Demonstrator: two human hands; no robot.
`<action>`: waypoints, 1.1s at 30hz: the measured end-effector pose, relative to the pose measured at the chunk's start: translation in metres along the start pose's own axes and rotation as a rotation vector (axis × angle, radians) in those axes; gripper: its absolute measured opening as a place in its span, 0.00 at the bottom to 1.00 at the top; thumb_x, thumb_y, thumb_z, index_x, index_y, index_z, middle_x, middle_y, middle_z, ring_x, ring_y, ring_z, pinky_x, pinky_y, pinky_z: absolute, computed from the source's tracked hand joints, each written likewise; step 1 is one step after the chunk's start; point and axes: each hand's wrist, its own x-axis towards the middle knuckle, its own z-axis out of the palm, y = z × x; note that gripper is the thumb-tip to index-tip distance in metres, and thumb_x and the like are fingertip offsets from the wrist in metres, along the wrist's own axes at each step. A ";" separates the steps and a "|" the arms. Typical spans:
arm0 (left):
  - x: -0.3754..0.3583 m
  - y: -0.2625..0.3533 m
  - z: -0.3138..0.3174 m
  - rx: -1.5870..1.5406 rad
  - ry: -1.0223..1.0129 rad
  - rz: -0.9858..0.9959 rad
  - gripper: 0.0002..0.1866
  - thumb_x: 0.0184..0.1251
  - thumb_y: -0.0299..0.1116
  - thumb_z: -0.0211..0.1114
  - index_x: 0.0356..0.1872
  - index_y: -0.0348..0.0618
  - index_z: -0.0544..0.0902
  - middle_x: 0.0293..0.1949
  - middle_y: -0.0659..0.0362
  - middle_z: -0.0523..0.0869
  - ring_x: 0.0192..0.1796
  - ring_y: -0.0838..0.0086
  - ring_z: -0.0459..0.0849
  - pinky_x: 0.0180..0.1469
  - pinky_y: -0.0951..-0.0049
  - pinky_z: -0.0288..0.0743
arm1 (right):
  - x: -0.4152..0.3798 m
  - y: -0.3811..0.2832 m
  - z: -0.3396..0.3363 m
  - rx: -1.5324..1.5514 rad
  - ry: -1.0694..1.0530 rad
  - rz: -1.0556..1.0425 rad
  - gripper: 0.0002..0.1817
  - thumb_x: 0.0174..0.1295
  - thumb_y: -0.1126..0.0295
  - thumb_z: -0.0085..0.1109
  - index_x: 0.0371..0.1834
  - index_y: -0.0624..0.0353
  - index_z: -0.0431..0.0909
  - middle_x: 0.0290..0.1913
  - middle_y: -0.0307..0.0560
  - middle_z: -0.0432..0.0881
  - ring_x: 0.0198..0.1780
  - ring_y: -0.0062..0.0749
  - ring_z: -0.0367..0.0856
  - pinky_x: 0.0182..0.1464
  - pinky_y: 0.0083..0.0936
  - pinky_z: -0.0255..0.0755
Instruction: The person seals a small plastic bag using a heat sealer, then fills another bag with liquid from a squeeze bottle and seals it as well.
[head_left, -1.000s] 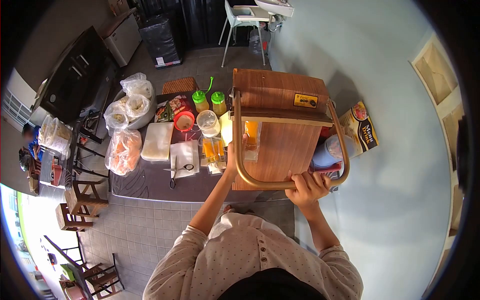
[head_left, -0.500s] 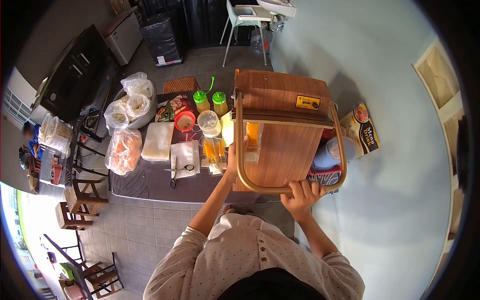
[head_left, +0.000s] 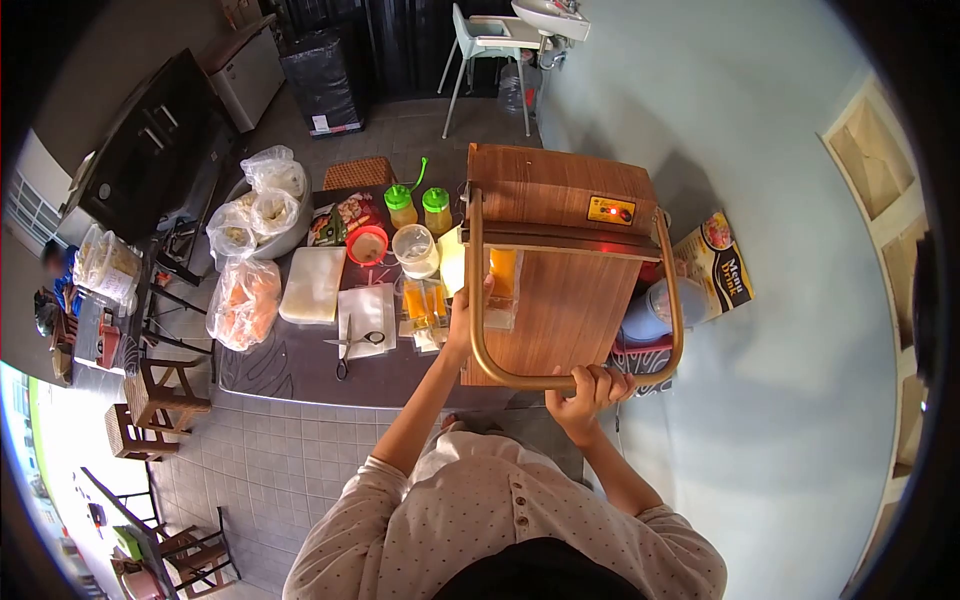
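Note:
A wood-grain bag sealer (head_left: 565,320) stands at the right end of the table, a red light glowing on its yellow control panel (head_left: 611,211). My right hand (head_left: 588,400) is wrapped round the front of its gold handle (head_left: 520,381). On the sealer's flat bed lies a clear plastic pouch (head_left: 505,275) with orange contents, its top edge at the sealing bar (head_left: 570,243). My left hand (head_left: 466,315) pinches the pouch's left side, partly hidden behind the handle. More orange-filled pouches (head_left: 425,300) lie left of that hand.
Scissors (head_left: 360,342) rest on flat plastic bags (head_left: 367,310). Further left are a stack of clear bags (head_left: 312,285) and a bag of orange food (head_left: 243,305). Green-capped bottles (head_left: 400,207), a red bowl (head_left: 367,245) and a tub (head_left: 416,251) stand behind. The wall (head_left: 770,400) is close on the right.
The red light on the sealer's panel has come on, with a red glint on the bar. Both hands keep their places on the handle and pouch; the view has shifted slightly.

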 end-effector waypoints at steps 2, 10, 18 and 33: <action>-0.001 0.002 0.000 -0.031 -0.002 -0.032 0.21 0.65 0.48 0.53 0.31 0.36 0.77 0.23 0.61 0.80 0.25 0.81 0.78 0.27 0.83 0.71 | -0.001 -0.001 0.002 0.005 0.010 0.007 0.09 0.40 0.59 0.57 0.25 0.45 0.71 0.31 0.33 0.65 0.43 0.30 0.60 0.55 0.41 0.44; 0.000 0.002 0.001 -0.002 0.005 -0.020 0.17 0.65 0.44 0.54 0.35 0.37 0.76 0.21 0.65 0.78 0.24 0.83 0.77 0.27 0.84 0.70 | -0.004 -0.001 0.004 0.009 0.037 0.014 0.10 0.41 0.58 0.57 0.26 0.45 0.70 0.32 0.33 0.64 0.44 0.30 0.59 0.55 0.41 0.43; 0.003 -0.007 -0.001 -0.125 0.015 -0.047 0.18 0.65 0.45 0.54 0.38 0.36 0.76 0.22 0.66 0.76 0.23 0.85 0.74 0.24 0.85 0.69 | -0.008 -0.001 0.004 0.047 0.012 -0.005 0.14 0.41 0.62 0.58 0.30 0.51 0.68 0.35 0.40 0.65 0.47 0.37 0.58 0.59 0.47 0.38; 0.004 -0.011 -0.003 -0.148 -0.027 -0.022 0.17 0.65 0.43 0.53 0.37 0.36 0.76 0.25 0.61 0.80 0.25 0.81 0.80 0.27 0.82 0.73 | -0.009 -0.001 0.005 0.053 0.008 0.007 0.14 0.41 0.62 0.57 0.31 0.51 0.68 0.35 0.40 0.65 0.48 0.37 0.58 0.61 0.47 0.37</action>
